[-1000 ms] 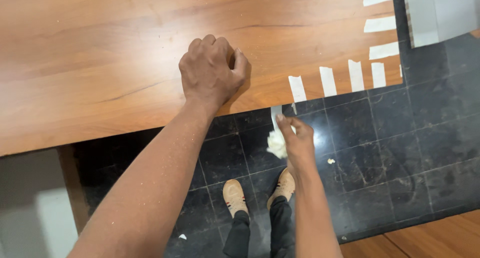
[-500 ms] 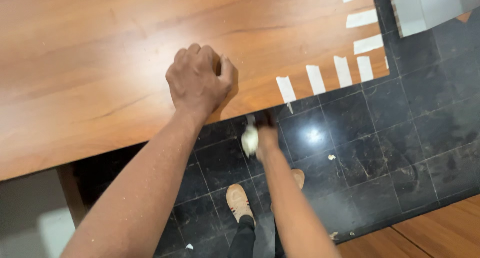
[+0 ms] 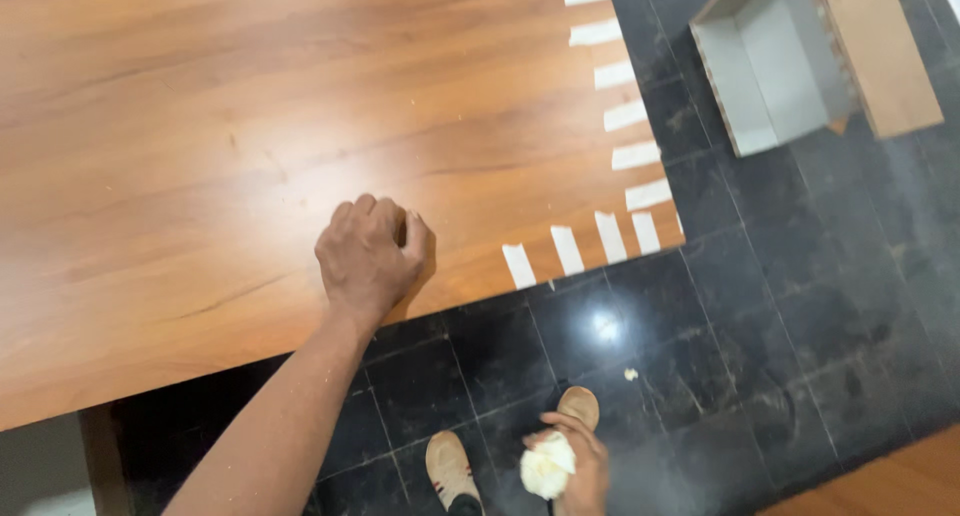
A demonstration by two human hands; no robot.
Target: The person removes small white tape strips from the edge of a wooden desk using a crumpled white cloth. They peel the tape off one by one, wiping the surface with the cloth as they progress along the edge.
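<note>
White wad (image 3: 547, 468) sits low over the dark floor (image 3: 780, 326), gripped in right hand (image 3: 572, 464), fingers curled round it, just above the shoes (image 3: 578, 408). Left hand (image 3: 368, 256) is a closed fist w/ nothing seen in it, resting on tabletop (image 3: 200, 136) nr its edge. Tape strips (image 3: 566, 250) line the corner.

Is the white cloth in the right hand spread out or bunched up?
Bunched up: the white cloth shows as a crumpled wad gripped in the right hand, low above the dark floor tiles.
</note>
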